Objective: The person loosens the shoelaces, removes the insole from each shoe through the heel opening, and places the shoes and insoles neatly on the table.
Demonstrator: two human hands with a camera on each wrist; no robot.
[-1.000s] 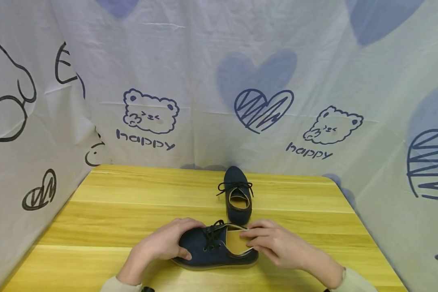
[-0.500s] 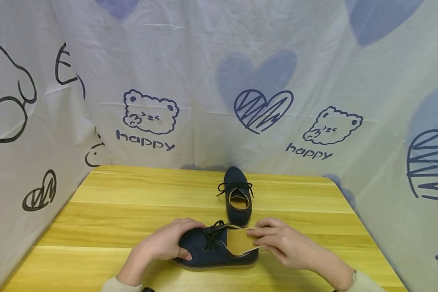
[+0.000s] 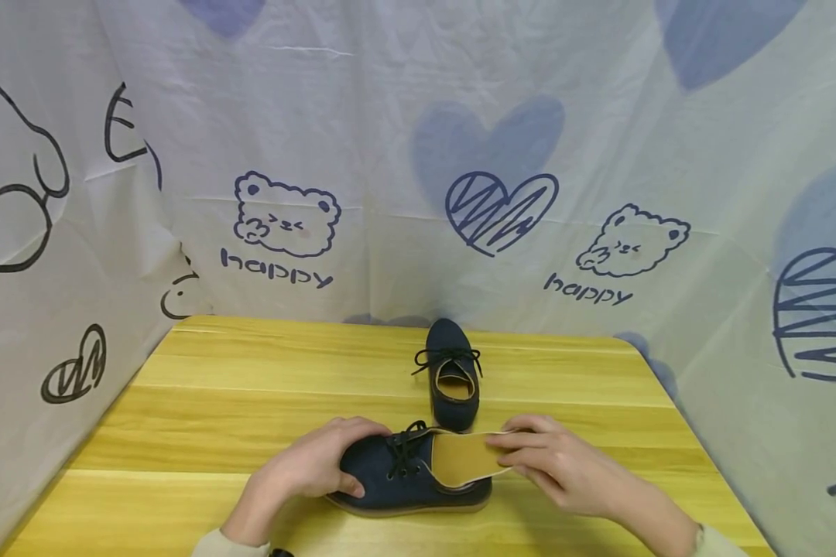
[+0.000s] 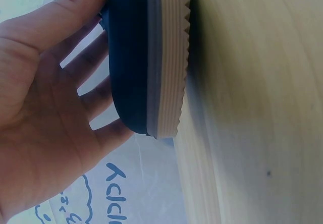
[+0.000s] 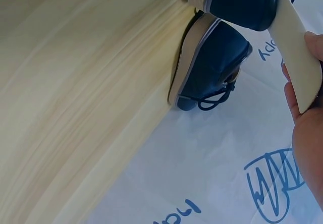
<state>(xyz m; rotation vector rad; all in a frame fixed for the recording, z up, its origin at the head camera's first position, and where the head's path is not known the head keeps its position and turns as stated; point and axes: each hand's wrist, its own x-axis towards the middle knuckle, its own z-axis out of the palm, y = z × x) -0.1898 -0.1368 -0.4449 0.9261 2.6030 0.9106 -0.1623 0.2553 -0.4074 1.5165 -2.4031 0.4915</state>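
A dark navy lace-up shoe (image 3: 390, 483) lies sideways near the table's front, toe to the left. My left hand (image 3: 323, 456) grips its toe, thumb on the near side and fingers over the far side; the left wrist view shows the shoe's ridged pale sole (image 4: 172, 57). At the heel opening, my right hand (image 3: 557, 464) pinches the end of a tan insole (image 3: 463, 458). Part of that insole sticks out past the heel, its pale underside (image 5: 292, 47) showing in the right wrist view. Its front part is hidden inside the shoe.
A second navy shoe (image 3: 451, 410), its laces tied in a bow, stands just behind the first, toe away from me. The yellow wood-grain table (image 3: 251, 371) ends at a white printed cloth (image 3: 390, 232) hanging behind and at both sides.
My right hand has moved to the right, drawing the insole farther out over the shoe's heel. The left hand and both shoes have stayed in place.
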